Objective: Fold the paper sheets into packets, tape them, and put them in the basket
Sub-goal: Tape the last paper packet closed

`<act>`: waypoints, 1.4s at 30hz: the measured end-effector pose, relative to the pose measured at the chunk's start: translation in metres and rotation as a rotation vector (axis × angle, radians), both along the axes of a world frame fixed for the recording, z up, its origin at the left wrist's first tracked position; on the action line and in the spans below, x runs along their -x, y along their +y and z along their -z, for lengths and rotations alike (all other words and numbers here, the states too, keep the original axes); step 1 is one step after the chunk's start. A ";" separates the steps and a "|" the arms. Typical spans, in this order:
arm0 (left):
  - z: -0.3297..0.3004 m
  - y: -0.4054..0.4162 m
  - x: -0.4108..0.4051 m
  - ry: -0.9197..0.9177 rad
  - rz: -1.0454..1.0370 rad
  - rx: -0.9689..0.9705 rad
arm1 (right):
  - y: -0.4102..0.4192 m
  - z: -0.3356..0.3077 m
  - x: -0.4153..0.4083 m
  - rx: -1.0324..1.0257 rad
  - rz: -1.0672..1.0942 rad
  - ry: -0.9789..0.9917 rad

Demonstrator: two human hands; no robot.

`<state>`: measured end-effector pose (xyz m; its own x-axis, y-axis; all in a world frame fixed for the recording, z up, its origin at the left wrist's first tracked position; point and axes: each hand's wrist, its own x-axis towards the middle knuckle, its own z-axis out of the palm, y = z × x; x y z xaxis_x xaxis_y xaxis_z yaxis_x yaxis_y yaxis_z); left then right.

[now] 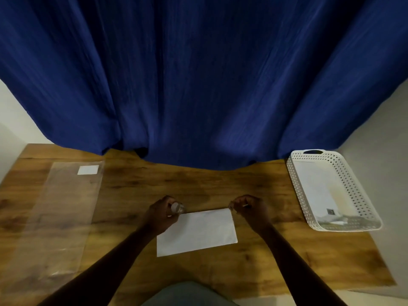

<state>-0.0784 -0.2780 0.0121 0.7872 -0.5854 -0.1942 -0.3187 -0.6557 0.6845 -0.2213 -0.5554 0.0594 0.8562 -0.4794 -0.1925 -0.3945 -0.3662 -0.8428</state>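
A folded white paper packet [198,231] lies flat on the wooden table [254,188], in front of me. At the packet's far left corner my left hand [162,214] holds a small clear tape roll [177,208]. My right hand [250,209] pinches the end of a clear tape strip at the packet's far right corner. The strip runs between both hands along the packet's far edge. A white perforated basket [353,184] stands at the right edge of the table with white packets lying inside it.
An empty clear plastic sleeve [59,215] with a small white label [88,170] lies along the left side of the table. A dark blue curtain [198,74] hangs behind the far edge. My lap shows below the near edge.
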 end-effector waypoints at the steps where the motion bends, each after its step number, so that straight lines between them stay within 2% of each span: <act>1: 0.005 -0.006 -0.003 -0.024 0.021 -0.025 | -0.005 0.007 0.004 0.015 -0.018 0.036; 6: 0.035 -0.037 -0.022 -0.207 0.031 -0.190 | -0.018 0.040 0.011 0.048 -0.056 0.232; 10: 0.039 -0.050 -0.020 -0.226 -0.014 -0.310 | -0.020 0.061 0.011 0.033 -0.090 0.309; 13: 0.025 -0.057 -0.005 -0.351 -0.063 -0.258 | -0.021 0.068 0.009 0.081 -0.117 0.341; 15: 0.015 -0.062 0.015 -0.456 0.010 -0.174 | -0.024 0.073 0.006 0.094 -0.140 0.351; 18: 0.010 -0.071 0.061 -0.410 0.275 -0.154 | -0.029 0.073 -0.002 0.186 -0.279 0.350; 22: 0.029 -0.086 0.098 -0.333 0.499 -0.340 | -0.035 0.072 -0.019 0.199 -0.400 0.325; 25: 0.033 -0.091 0.101 -0.218 0.521 -0.452 | -0.039 0.084 -0.032 0.238 -0.409 0.330; 30: 0.025 -0.098 0.095 -0.145 0.527 -0.491 | -0.037 0.097 -0.044 0.265 -0.402 0.350; 35: 0.023 -0.102 0.093 -0.112 0.513 -0.510 | -0.030 0.098 -0.046 0.342 -0.407 0.398; 42: 0.025 -0.106 0.092 -0.156 0.512 -0.526 | -0.024 0.092 -0.043 0.430 -0.435 0.330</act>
